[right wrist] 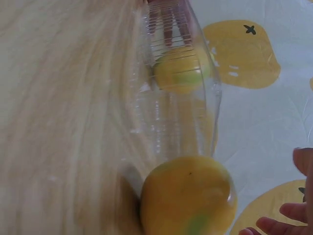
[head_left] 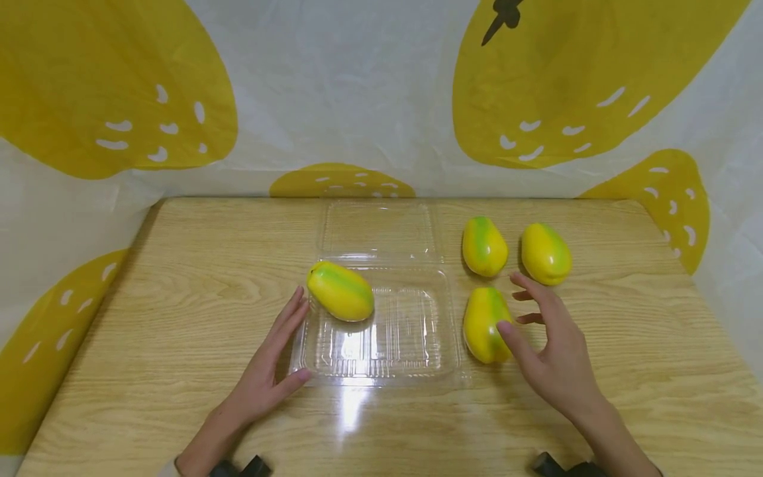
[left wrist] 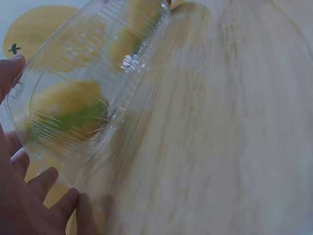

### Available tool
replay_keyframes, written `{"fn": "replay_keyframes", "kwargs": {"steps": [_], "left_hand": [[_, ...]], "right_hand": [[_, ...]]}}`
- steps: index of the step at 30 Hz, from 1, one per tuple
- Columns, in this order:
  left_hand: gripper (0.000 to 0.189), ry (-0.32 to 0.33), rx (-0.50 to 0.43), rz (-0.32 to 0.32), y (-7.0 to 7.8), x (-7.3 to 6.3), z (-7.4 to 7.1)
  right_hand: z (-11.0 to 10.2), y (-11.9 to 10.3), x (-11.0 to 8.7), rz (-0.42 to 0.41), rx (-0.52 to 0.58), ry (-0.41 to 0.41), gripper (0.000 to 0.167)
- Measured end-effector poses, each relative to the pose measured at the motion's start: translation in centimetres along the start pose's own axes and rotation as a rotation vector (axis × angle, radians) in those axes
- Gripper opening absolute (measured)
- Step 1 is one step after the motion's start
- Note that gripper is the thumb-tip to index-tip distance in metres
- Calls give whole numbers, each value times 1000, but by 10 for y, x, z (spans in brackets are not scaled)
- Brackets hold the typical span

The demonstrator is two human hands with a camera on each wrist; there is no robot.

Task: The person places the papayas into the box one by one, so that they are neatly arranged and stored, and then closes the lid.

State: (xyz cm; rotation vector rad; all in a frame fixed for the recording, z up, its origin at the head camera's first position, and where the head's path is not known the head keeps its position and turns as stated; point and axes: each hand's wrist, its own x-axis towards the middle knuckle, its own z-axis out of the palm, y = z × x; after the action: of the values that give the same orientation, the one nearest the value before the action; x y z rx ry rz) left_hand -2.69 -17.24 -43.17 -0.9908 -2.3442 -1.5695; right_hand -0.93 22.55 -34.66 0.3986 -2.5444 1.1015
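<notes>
A clear plastic clamshell box (head_left: 387, 381) lies unfolded on the table, its lid (head_left: 378, 228) flat towards the back. One yellow papaya (head_left: 341, 291) with a green stripe lies in the left part of its base. My left hand (head_left: 265, 374) is at the box's left edge, fingers extended, thumb by the front corner. To the right of the box lies another papaya (head_left: 485, 326). Over its right side hovers my right hand (head_left: 557, 354), thumb and fingers spread; whether the thumb touches the fruit is unclear. In the right wrist view, that hand (right wrist: 291, 220) appears apart from the nearest papaya (right wrist: 188, 196).
Two more papayas, one (head_left: 485, 246) right of the lid and one (head_left: 546, 254) farther right, lie behind my right hand. The wooden table (head_left: 208, 278) meets a fruit-printed cloth (head_left: 346, 86) at its back and sides.
</notes>
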Motion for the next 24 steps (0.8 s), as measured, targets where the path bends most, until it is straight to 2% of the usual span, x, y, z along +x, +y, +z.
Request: {"fn": "replay_keyframes", "kwargs": {"steps": [5,8,16,24], "left_hand": [[80,-6,-7,-2,0,0,0],[81,-9,-8,-7,0,0,0],[81,-9,-11,-10,0,0,0],[83,-17,-11,-25,0,-1,0]], "right_hand": [[-1,5,-7,2,49,81,62],[-1,7,-12,31,46,104,61],[5,13,-22,191,-21,79,64],[17,25,-28,205,-21,56,61]]}}
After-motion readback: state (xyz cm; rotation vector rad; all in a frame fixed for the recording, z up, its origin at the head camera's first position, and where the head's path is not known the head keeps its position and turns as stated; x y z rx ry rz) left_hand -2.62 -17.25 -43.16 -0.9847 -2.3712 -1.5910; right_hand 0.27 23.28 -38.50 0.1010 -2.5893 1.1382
